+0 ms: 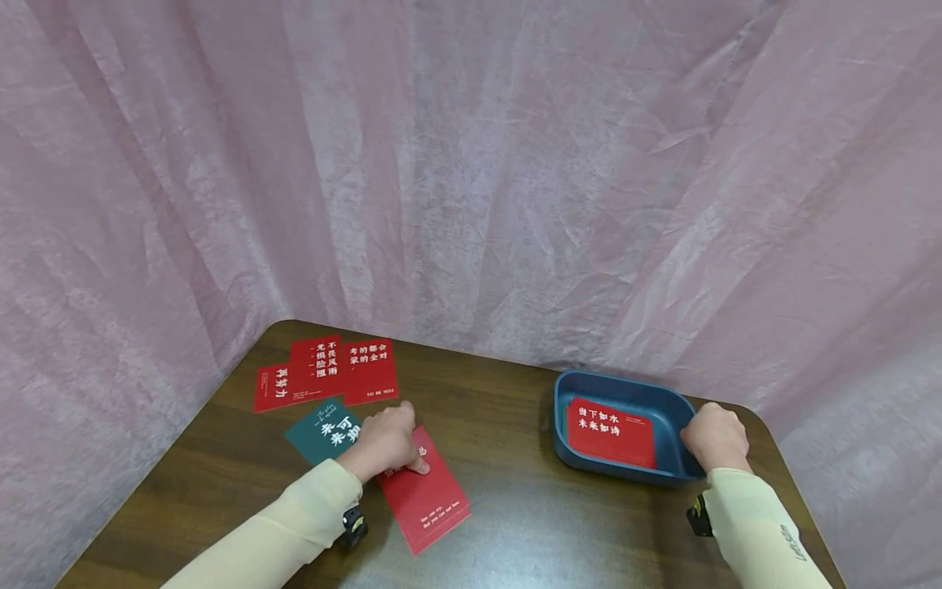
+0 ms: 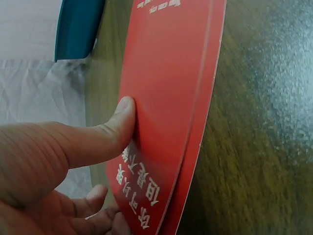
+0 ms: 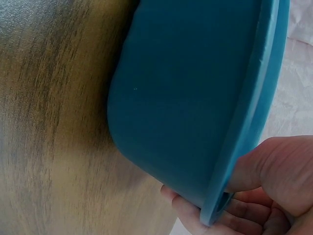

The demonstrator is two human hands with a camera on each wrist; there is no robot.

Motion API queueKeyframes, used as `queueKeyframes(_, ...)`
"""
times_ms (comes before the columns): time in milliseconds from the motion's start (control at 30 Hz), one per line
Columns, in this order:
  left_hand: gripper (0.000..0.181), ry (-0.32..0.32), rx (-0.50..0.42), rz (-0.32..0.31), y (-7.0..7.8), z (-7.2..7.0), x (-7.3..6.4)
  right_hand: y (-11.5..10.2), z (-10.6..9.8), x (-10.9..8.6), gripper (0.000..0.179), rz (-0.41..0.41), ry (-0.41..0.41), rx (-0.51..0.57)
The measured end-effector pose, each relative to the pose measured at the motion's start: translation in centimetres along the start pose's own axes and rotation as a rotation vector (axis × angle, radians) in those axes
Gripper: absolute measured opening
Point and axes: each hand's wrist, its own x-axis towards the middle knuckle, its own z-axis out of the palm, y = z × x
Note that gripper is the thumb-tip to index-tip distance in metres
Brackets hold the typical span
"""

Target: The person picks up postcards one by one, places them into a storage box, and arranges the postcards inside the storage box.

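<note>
Red cards point(image 1: 436, 509) over the bench point(image 1: 508, 540) are pinched between my curled left fingers point(image 2: 95, 198) and thumb, beside a green card point(image 1: 311, 435); my right fingers point(image 3: 244, 209) grip a blue tray point(image 1: 668, 417) by its rim, more cards point(image 1: 611, 448) lying inside

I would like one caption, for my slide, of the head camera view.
Left hand pinching red cards; right hand gripping a blue tray that holds more cards, at a wooden table.

Our left hand point(image 1: 386, 440) pinches, thumb point(image 2: 115, 127) outstretched, fingers point(image 2: 93, 224) bent; well apart to its right, our right hand point(image 1: 715, 438) grips, its fingers curled.
</note>
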Motion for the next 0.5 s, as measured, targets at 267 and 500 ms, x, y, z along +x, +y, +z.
queueKeyframes(267, 0.063, 0.172, -0.015, 0.097, -0.1, 0.4, 0.8, 0.0, -0.1, 0.0, 0.031, -0.003, 0.003, 0.001)
queueKeyframes(500, 0.060, 0.291, -0.109, 0.144, -0.2, 0.6, 1.4, 0.1, -0.1, 0.1, 0.031, 0.001, 0.002, -0.001)
